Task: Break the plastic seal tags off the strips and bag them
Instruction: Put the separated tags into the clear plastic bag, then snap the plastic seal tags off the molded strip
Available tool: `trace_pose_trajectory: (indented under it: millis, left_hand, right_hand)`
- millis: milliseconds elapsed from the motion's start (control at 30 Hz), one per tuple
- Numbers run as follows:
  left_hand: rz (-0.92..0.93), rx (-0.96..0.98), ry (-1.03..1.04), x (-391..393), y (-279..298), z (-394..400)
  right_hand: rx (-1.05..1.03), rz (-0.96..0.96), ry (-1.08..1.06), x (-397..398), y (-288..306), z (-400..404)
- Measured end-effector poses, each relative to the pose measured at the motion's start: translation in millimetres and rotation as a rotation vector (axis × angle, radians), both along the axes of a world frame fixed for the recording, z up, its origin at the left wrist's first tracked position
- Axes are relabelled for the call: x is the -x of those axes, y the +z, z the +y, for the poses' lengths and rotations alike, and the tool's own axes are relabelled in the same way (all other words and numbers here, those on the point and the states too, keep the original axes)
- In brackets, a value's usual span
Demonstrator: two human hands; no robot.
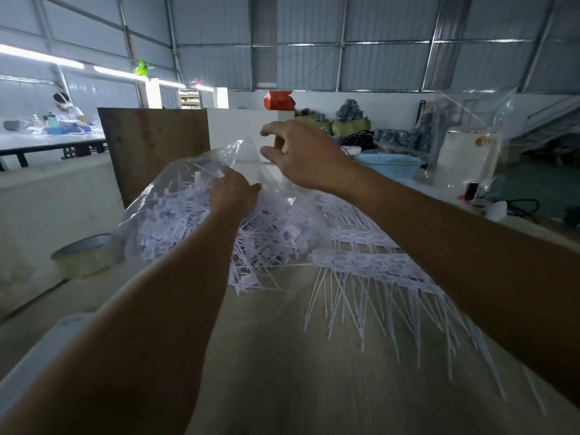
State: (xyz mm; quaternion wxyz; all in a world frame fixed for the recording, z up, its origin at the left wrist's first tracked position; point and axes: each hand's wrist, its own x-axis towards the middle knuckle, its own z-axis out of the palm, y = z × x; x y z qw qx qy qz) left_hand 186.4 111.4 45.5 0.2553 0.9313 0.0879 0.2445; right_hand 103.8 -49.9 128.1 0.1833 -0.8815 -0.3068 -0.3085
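A clear plastic bag [175, 196] stuffed with loose white seal tags lies on the wooden table [282, 356]. My left hand [233, 191] grips the bag's upper edge near its mouth. My right hand [301, 152] hovers just above the raised flap of the bag, with its fingers loosely spread and nothing in them. Strips of joined white seal tags [370, 262] lie fanned out on the table under my right forearm, their thin tails pointing toward me.
A roll of tape [81, 255] sits at the table's left edge. A wooden board [153, 146] stands behind the bag. A blue basket [389, 164] and clear bags [470, 136] are at the back right. A person works at a far table on the left.
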Motion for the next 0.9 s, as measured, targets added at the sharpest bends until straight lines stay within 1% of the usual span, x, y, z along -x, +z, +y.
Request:
trace_pose_trajectory:
  millis: [67,100,167,233,300,333,367,400,433,467,500,567,633,700,767,800,900]
  left_hand:
    - [0.009,-0.319,-0.013,20.0,2.2,-1.0]
    - [0.02,-0.439,-0.009,34.8,4.9,-4.8]
    - [0.009,-0.609,-0.004,72.3,5.8,-15.6]
    - [-0.113,-0.762,0.049,113.7,2.6,-32.1]
    - [-0.325,-0.77,0.042,149.7,-0.4,-51.1]
    - [-0.447,-0.729,-0.015,164.1,-0.6,-61.6]
    - [-0.555,-0.688,-0.111,172.5,-1.2,-73.8]
    - [-0.61,-0.671,-0.237,176.7,-3.4,-88.5]
    - [-0.622,-0.668,-0.38,175.9,-5.6,-104.5]
    - [-0.563,-0.675,-0.5,170.9,-7.7,-122.4]
    - [-0.459,-0.685,-0.57,161.7,-10.7,-140.6]
    - [-0.229,-0.652,-0.63,138.0,-21.8,-172.0]
    - [-0.007,-0.636,-0.616,117.6,-38.9,-192.9]
    - [0.132,-0.684,-0.532,103.3,-57.6,-204.9]
    - [0.202,-0.69,-0.441,94.5,-71.0,-208.2]
    - [0.192,-0.643,-0.416,92.0,-74.4,-208.3]
    - [0.043,-0.483,-0.437,88.5,-73.2,-207.2]
  right_hand:
    - [-0.074,0.025,0.001,15.0,-16.2,-33.1]
    - [-0.093,0.044,-0.021,22.5,-27.9,-54.1]
    - [-0.095,0.114,-0.092,36.7,-58.7,-102.0]
    - [-0.048,0.24,-0.2,50.0,-92.8,-152.6]
    - [0.014,0.378,-0.331,63.6,-122.4,-197.9]
    - [0.028,0.419,-0.387,70.8,-133.4,-216.5]
    - [0.029,0.433,-0.428,78.2,-141.2,-232.7]
    - [0.026,0.427,-0.45,84.6,-146.5,-246.0]
    - [0.024,0.411,-0.457,90.5,-149.8,-256.0]
    - [0.023,0.391,-0.459,96.0,-151.7,-263.7]
    - [0.017,0.367,-0.458,100.8,-152.9,-268.8]
    - [-0.041,0.342,-0.439,106.1,-156.3,-276.0]
    - [-0.187,0.396,-0.436,109.5,-158.6,-279.2]
    - [-0.295,0.396,-0.425,109.1,-158.7,-284.6]
    - [-0.334,0.327,-0.41,109.8,-156.4,-292.1]
    - [-0.354,0.297,-0.41,110.8,-154.4,-296.3]
    - [-0.409,0.239,-0.444,109.4,-152.6,-307.3]
